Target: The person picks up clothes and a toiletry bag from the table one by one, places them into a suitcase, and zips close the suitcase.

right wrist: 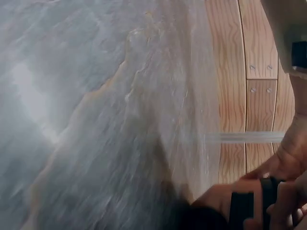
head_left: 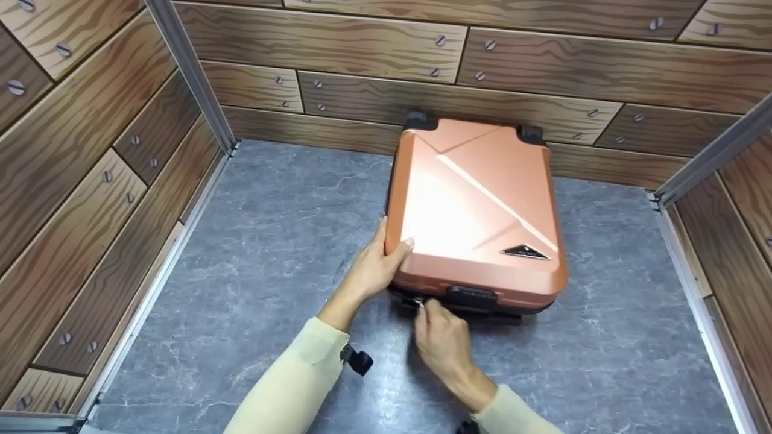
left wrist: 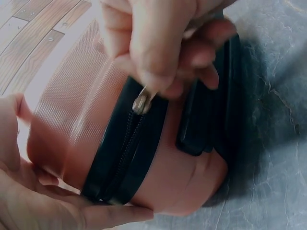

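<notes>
A rose-coloured hard-shell suitcase (head_left: 482,199) lies flat on the floor, its black carry handle (head_left: 471,296) facing the person. My left hand (head_left: 374,268) holds its near left corner, thumb on top and fingers along the side. At the front edge my right hand (head_left: 443,337) pinches a metal zipper pull (head_left: 419,301). In the left wrist view the slider (left wrist: 142,103) sits on the black zipper band (left wrist: 125,148), the right hand (left wrist: 163,43) above it and the left hand (left wrist: 43,201) against the shell. The right wrist view shows part of the suitcase (right wrist: 218,199) at its lower edge.
Grey marbled floor (head_left: 259,241) surrounds the suitcase. A wood-patterned wall (head_left: 362,54) stands behind it, close to its black wheels (head_left: 420,119). More wood-patterned panels (head_left: 78,199) with metal edge strips rise at left and right.
</notes>
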### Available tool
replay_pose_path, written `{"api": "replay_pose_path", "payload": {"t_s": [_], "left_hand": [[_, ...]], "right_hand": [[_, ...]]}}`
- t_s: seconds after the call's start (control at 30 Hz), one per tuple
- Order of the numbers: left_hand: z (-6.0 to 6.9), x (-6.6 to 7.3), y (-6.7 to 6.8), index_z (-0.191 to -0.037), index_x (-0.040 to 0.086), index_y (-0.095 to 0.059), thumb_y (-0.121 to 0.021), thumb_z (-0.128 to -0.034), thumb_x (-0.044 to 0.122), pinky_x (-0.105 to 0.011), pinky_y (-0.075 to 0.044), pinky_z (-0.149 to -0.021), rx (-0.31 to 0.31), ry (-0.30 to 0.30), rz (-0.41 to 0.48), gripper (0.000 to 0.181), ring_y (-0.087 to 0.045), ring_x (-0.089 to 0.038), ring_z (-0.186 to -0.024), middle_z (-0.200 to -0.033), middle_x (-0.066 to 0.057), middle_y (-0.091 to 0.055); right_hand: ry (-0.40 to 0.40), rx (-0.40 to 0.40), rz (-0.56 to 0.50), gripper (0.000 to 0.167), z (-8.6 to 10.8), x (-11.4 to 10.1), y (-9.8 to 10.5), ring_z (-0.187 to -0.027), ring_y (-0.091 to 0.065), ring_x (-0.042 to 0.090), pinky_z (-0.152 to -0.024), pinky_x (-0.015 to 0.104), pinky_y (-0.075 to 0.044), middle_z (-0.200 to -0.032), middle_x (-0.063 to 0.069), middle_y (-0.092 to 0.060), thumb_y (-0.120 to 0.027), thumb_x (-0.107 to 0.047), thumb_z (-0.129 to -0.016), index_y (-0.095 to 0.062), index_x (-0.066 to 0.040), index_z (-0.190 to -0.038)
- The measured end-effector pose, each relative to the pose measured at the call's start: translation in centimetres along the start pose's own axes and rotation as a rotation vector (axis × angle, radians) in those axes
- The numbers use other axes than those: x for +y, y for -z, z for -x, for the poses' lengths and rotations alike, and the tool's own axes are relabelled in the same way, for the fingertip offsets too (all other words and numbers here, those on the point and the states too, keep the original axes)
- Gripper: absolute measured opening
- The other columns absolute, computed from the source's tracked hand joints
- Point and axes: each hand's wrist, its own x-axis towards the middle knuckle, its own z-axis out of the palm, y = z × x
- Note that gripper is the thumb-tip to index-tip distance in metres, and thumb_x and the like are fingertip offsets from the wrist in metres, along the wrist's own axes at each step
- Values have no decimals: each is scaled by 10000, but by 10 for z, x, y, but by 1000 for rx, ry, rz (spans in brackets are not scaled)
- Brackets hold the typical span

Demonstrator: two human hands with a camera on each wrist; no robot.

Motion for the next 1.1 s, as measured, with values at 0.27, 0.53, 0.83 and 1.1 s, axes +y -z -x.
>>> {"api": "replay_pose_path", "payload": {"t_s": [0.27, 0.53, 0.83, 1.1], "left_hand": [[2, -1, -9, -1713, 159, -99, -513, -1013, 674, -581, -328, -1239, -31, -9, 23, 963, -414, -454, -1498, -1673, -245, -336], [0, 3, -7, -1706, 124, -147, -533, -1025, 626, -571, -225, -1285, -14, -18, 72, 930, -266, -413, -1582, -1729, -217, -223], [2, 5, -11, -1690, 117, -210, -570, -988, 626, -655, -253, -1246, 19, 5, 124, 939, -240, -496, -1564, -1665, -346, -277], [0, 3, -9, -1703, 142, -173, -530, -1016, 645, -669, -242, -1246, 6, -22, 51, 923, -216, -473, -1582, -1699, -273, -269]], "right_hand": [[0, -8, -30, 259, 3, 4, 4, -500, -460, 55, -420, 248, -423, -568, -53, -468, -697, 9, -899, -535, -109, -736], [-32, -17, -54, 217, 4, 6, 5, -516, -489, 71, -445, 261, -422, -601, -44, -529, -720, 19, -872, -581, -110, -766], [22, -24, 4, 171, 5, -3, -11, -578, -596, 278, -538, 399, -486, -657, 39, -617, -720, -53, -924, -587, -90, -823], [144, -9, -15, 173, -2, -3, -17, -564, -605, 255, -533, 394, -507, -635, 44, -572, -692, -28, -917, -554, -69, -821]]}}
